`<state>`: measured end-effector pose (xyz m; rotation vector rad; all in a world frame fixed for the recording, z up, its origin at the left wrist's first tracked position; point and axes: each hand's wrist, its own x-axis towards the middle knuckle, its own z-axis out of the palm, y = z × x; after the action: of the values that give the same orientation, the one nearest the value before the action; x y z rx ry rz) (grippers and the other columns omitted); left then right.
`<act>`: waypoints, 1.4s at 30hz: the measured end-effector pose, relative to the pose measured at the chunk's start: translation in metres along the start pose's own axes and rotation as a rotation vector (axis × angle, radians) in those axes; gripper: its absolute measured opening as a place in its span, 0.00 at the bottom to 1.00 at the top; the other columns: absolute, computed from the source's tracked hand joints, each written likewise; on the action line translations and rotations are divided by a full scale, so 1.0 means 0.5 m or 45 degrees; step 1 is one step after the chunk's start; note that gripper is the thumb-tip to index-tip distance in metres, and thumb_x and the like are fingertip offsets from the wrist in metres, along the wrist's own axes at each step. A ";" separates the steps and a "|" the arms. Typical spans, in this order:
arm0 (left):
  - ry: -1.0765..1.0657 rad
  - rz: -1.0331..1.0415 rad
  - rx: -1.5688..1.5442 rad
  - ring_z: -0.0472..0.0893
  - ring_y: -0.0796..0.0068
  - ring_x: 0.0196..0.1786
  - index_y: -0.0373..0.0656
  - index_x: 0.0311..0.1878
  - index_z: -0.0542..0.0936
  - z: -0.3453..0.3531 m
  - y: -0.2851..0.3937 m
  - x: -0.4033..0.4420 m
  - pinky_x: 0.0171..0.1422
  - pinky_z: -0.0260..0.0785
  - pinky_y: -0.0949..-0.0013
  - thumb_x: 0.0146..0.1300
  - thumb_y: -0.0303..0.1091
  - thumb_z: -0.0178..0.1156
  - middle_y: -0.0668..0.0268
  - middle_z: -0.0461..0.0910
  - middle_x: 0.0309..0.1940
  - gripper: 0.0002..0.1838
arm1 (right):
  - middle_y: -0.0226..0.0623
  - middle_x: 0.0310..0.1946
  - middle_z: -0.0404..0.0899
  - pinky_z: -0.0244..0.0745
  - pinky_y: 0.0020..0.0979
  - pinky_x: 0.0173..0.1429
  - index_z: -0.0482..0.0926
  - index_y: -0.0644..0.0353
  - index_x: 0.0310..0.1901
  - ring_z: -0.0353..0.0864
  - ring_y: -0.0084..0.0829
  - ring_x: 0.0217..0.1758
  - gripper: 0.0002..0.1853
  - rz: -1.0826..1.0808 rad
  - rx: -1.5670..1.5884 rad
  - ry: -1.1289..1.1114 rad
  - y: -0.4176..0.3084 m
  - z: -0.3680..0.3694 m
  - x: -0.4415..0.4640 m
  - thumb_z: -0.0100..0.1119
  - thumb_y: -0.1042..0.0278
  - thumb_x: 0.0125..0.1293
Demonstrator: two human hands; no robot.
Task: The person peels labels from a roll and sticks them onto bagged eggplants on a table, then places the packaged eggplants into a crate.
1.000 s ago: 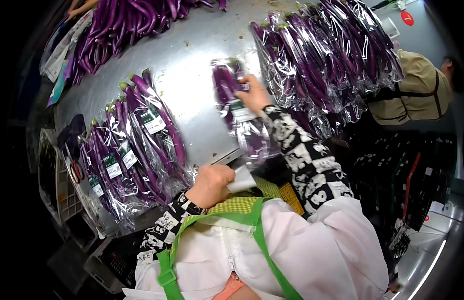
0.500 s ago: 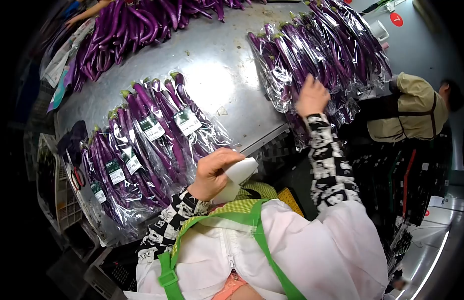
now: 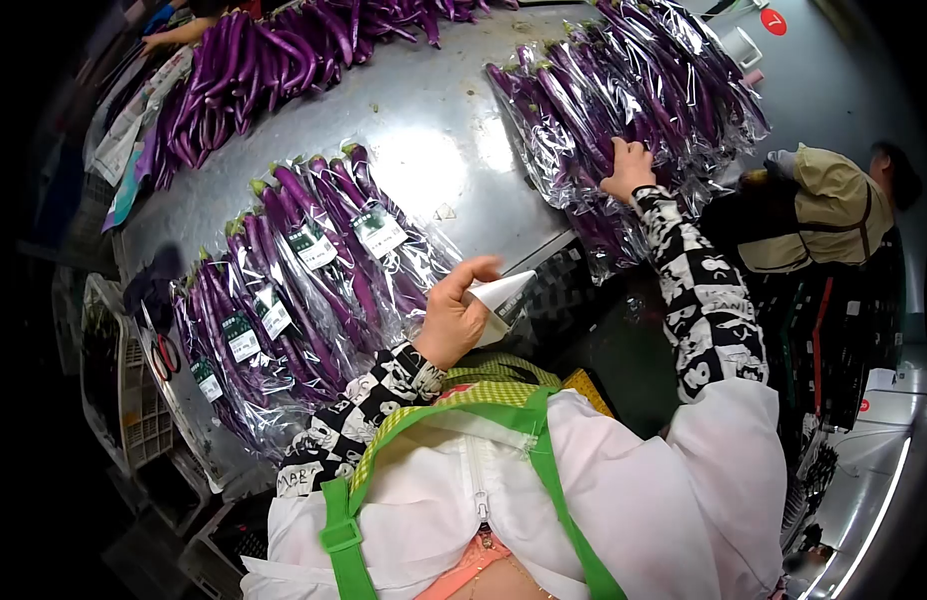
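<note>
My left hand is closed around a white paper strip, which folds to a point beyond the fingers. It is near the table's front edge, beside the bagged eggplants with green-and-white labels. My right hand reaches to the pile of clear-bagged eggplants on the right. Its fingers are apart and rest on the lower part of a bag; whether they grip the plastic is hard to see. No labels can be made out on the bags in that pile.
Loose eggplants are heaped at the back left of the metal table, near another person's arm. Red-handled scissors hang at the left edge. Someone in a beige top is at the right, by dark crates.
My right hand has settled onto the bagged eggplants, fingers spreading over a bag. My left hand has shifted right and up with the paper strip. The view has tilted slightly.
</note>
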<state>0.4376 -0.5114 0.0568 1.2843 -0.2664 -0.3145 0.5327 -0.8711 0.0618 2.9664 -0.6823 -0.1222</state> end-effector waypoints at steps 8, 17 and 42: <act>-0.159 -0.039 -0.002 0.79 0.84 0.32 0.36 0.38 0.81 -0.018 0.009 -0.018 0.37 0.71 0.79 0.62 0.23 0.60 0.67 0.83 0.30 0.03 | 0.37 0.42 0.83 0.75 0.33 0.52 0.81 0.50 0.49 0.82 0.36 0.47 0.21 -0.141 0.563 0.071 0.012 -0.188 0.055 0.59 0.56 0.52; -0.296 0.090 0.209 0.77 0.85 0.31 0.37 0.34 0.79 -0.023 -0.008 -0.036 0.36 0.70 0.79 0.59 0.25 0.65 0.69 0.81 0.28 0.04 | 0.47 0.41 0.74 0.73 0.36 0.50 0.75 0.69 0.48 0.74 0.38 0.42 0.21 -0.536 0.765 0.380 -0.204 -0.147 -0.234 0.59 0.68 0.53; -0.040 0.059 -0.062 0.79 0.85 0.33 0.37 0.39 0.82 -0.004 -0.010 0.033 0.38 0.73 0.79 0.60 0.25 0.64 0.69 0.82 0.31 0.05 | 0.29 0.38 0.80 0.71 0.17 0.44 0.77 0.66 0.53 0.76 0.15 0.38 0.16 -0.403 2.065 -0.655 -0.218 -0.104 -0.373 0.61 0.72 0.64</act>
<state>0.4533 -0.5170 0.0516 1.2243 -0.3134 -0.3000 0.4176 -0.6878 0.1119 4.6926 -0.3352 -0.6364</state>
